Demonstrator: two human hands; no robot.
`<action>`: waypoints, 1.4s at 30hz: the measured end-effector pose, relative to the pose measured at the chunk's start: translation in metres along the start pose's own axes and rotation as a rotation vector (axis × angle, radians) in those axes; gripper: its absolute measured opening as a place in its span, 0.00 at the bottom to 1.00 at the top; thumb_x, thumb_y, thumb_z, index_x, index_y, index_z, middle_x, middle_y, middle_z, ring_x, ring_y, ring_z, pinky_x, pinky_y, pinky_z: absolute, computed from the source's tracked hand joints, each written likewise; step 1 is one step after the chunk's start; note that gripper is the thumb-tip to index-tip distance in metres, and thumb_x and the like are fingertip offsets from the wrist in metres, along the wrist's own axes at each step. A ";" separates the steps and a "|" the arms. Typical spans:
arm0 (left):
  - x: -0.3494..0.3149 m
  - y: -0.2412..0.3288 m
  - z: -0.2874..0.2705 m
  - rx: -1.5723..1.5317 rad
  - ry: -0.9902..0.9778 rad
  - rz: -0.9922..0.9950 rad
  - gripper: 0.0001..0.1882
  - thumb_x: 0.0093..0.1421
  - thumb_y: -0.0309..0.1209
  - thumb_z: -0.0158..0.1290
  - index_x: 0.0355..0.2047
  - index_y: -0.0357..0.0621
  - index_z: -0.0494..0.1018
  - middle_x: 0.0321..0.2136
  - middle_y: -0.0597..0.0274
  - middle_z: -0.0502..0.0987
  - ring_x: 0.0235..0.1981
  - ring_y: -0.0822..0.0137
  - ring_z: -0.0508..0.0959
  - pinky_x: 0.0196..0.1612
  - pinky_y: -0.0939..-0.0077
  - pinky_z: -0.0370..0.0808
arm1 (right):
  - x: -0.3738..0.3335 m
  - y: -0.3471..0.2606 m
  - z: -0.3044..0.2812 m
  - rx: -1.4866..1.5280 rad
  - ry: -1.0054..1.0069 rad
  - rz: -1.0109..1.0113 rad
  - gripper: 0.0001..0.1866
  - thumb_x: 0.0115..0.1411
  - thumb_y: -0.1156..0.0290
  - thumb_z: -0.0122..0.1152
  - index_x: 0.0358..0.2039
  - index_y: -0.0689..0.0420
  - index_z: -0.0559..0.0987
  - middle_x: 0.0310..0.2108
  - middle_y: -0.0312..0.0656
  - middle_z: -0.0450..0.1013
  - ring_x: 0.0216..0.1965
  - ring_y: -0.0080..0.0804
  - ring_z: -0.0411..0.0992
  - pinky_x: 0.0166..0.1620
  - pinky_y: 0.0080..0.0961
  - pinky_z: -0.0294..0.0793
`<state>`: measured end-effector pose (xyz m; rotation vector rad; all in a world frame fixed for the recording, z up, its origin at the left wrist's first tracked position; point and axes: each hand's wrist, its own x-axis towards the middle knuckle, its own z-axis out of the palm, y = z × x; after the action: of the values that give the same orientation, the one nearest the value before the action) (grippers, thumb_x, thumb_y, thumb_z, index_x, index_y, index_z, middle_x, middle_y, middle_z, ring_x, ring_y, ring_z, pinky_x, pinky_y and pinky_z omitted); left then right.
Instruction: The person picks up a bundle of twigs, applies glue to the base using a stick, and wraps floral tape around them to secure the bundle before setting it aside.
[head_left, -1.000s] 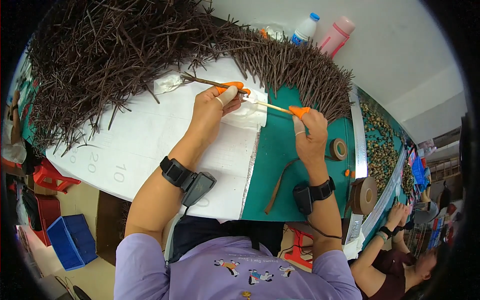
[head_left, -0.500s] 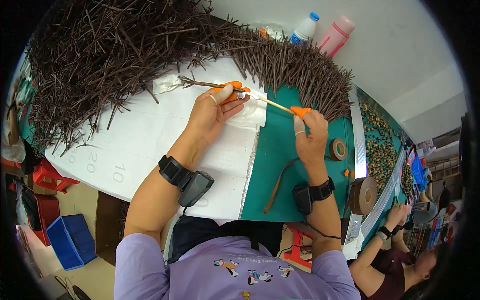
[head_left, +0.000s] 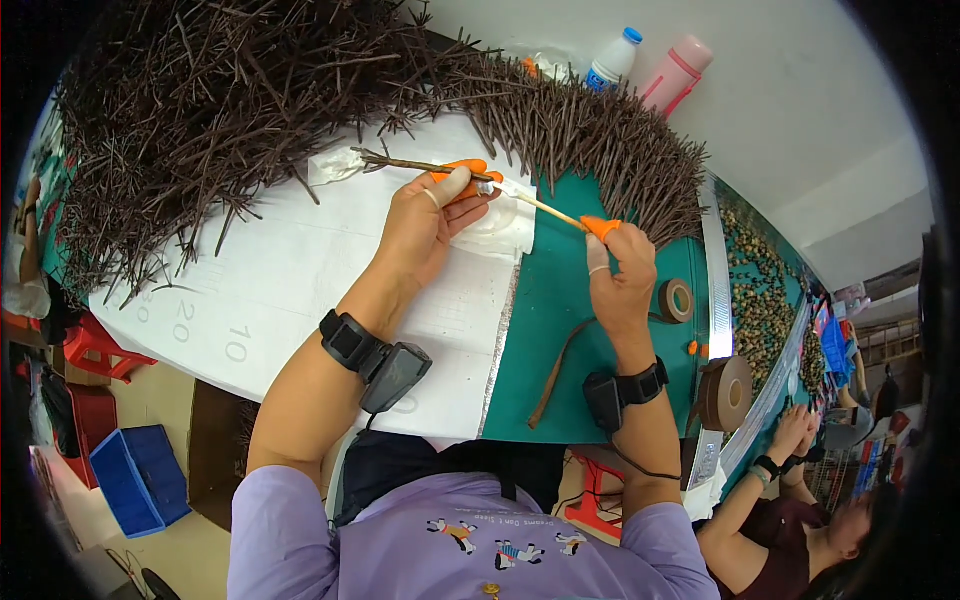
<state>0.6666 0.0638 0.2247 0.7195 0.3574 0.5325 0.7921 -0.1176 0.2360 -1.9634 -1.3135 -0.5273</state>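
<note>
Left grip (head_left: 425, 208) pinched shut on dark twig (head_left: 412, 164), forked end jutting out leftward. Right grip (head_left: 623, 268) pinched on pale stick (head_left: 556, 212), far end aimed at twig; contact unclear. Tape roll (head_left: 664, 302) on counter (head_left: 525, 350), just right of right grip; twig heap (head_left: 200, 120) beyond left.

Upper centre of frame: part of the brown twig (head_left: 412, 164) was covered by the left hand (head_left: 425, 225); rear end of the pale stick (head_left: 553, 211) was hidden in the right hand's (head_left: 625, 265) grip. Whether stick and twig touched was too small to tell. Top edge cut off the twig pile (head_left: 230, 110), upper left. Bases of the white bottle (head_left: 613, 62) and pink flask (head_left: 676, 76) were hidden behind twigs. Lower edge cut off the lilac shirt (head_left: 400, 530). Far right, a co-worker's hands (head_left: 795, 430) were too small to read
</note>
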 end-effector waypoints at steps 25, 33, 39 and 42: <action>-0.003 -0.002 -0.001 0.252 0.048 0.138 0.12 0.58 0.30 0.44 0.39 0.38 0.71 0.34 0.61 0.75 0.36 0.74 0.73 0.43 0.81 0.68 | 0.000 -0.004 -0.001 0.033 0.031 -0.067 0.10 0.48 0.78 0.55 0.33 0.58 0.77 0.25 0.39 0.67 0.29 0.35 0.63 0.34 0.26 0.60; -0.010 0.001 0.010 -0.067 -0.012 -0.067 0.12 0.58 0.33 0.45 0.37 0.37 0.69 0.34 0.56 0.74 0.38 0.67 0.74 0.42 0.78 0.70 | -0.001 0.000 0.012 0.041 -0.054 0.124 0.08 0.47 0.78 0.55 0.30 0.58 0.76 0.26 0.41 0.69 0.31 0.36 0.66 0.37 0.28 0.61; -0.020 -0.008 0.018 -0.047 -0.098 -0.129 0.12 0.58 0.33 0.45 0.36 0.37 0.69 0.34 0.54 0.75 0.37 0.65 0.75 0.42 0.76 0.72 | -0.001 0.001 0.025 -0.069 -0.206 0.042 0.08 0.45 0.77 0.56 0.29 0.58 0.76 0.32 0.43 0.69 0.34 0.37 0.67 0.41 0.31 0.60; -0.021 -0.012 0.018 -0.018 -0.089 -0.151 0.12 0.58 0.33 0.45 0.37 0.37 0.69 0.33 0.55 0.75 0.37 0.65 0.75 0.43 0.75 0.71 | -0.003 0.004 0.026 -0.056 -0.212 -0.006 0.09 0.44 0.76 0.57 0.29 0.58 0.76 0.35 0.43 0.68 0.34 0.38 0.67 0.42 0.33 0.59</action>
<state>0.6619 0.0345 0.2314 0.6909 0.3208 0.3597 0.7932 -0.1011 0.2150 -2.1077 -1.4480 -0.3694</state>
